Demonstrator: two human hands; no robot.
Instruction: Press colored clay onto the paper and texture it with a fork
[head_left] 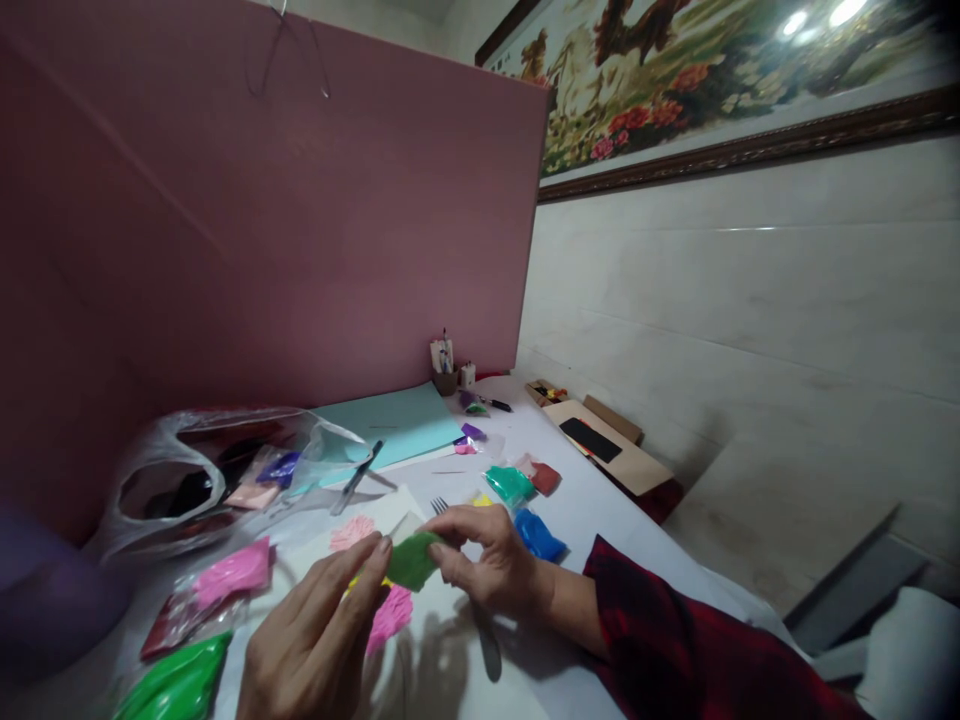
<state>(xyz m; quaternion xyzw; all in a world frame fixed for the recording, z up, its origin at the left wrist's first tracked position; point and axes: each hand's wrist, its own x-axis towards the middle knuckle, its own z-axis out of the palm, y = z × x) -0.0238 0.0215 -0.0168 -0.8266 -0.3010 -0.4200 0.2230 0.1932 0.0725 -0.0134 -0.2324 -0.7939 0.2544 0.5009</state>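
A flat piece of green modelling clay (414, 562) is held up between my two hands, above white paper (442, 680). My right hand (495, 560) pinches its right edge between thumb and fingers. My left hand (319, 630) has its fingertips pressed together at the left edge. Something clear and flat, perhaps a plastic film, shows behind the clay. Below, partly covered by my left hand, are bright pink textured clay (391, 615) and a bit of yellow. A pale pink textured clay shape (351, 533) lies beyond it. A fork (487, 645) passes beneath my right hand.
Bagged green (176, 680) and pink clay (236, 572) lie at left, near a clear plastic bag (161, 470). At right are teal (510, 485) and blue packets (538, 535). A craft knife (358, 478), blue-green sheet (409, 420) and pen cup (445, 380) stand farther back.
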